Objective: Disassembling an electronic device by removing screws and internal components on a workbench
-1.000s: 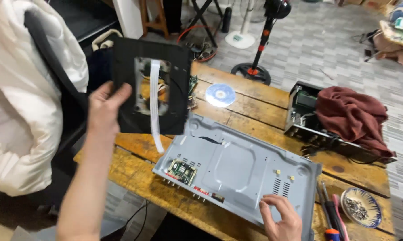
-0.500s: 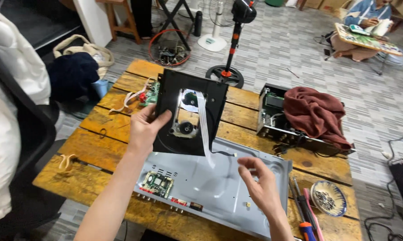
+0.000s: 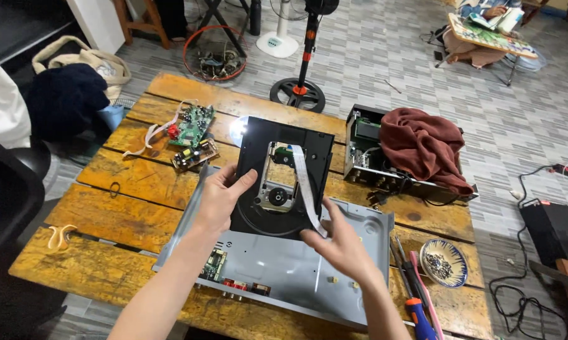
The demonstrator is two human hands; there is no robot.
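My left hand point(image 3: 221, 196) grips the left edge of a black disc-drive tray unit point(image 3: 259, 141) and holds it tilted above a grey metal player chassis point(image 3: 290, 267). My right hand point(image 3: 339, 239) pinches the lower end of the white flat ribbon cable point(image 3: 301, 179) that hangs from the drive's middle. The drive's round spindle and laser mechanism point(image 3: 278, 196) show through its opening. A small green board point(image 3: 214, 263) sits in the chassis near its front left corner.
On the wooden table point(image 3: 126, 208) lie green circuit boards point(image 3: 191, 129) at the back left, an open black device under a maroon cloth point(image 3: 422, 145) at the back right, a small dish of screws point(image 3: 444, 262) and screwdrivers point(image 3: 416, 296). A fan stand point(image 3: 298, 88) is beyond the table.
The view has shifted so the table sits more central. The drive unit has come down lower over the chassis, and my right hand has risen from the chassis and taken the ribbon cable's end.
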